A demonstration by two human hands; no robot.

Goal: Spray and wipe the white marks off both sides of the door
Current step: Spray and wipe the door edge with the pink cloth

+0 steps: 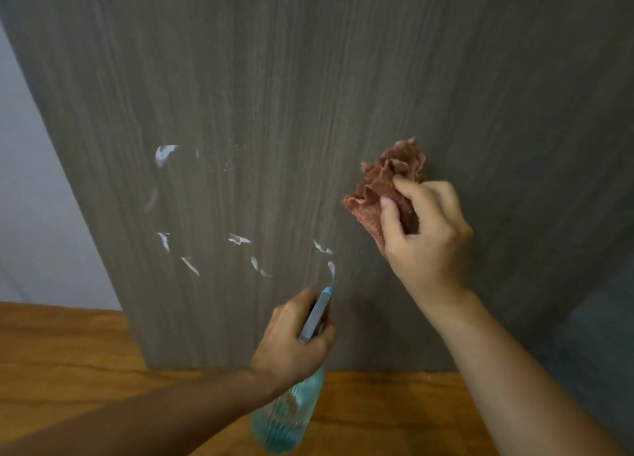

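Left hand [291, 332]: grips spray bottle [288, 418], nozzle aimed at white marks [240, 239].
Right hand [422, 226]: clutches bunched cloth [384, 181] near door [343, 78], ready to wipe.

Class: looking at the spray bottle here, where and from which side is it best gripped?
Grip the spray bottle at its narrow neck below the grey head, from behind, as the left hand does; the nozzle faces the door, so the front must stay clear.

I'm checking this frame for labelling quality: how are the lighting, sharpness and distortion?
Head view: dim, even light without glare; the left hand and its forearm lie in shadow, the right hand brighter. The white marks and cloth read fairly sharp; the spray bottle looks soft. Wide-angle distortion bows the door edges.
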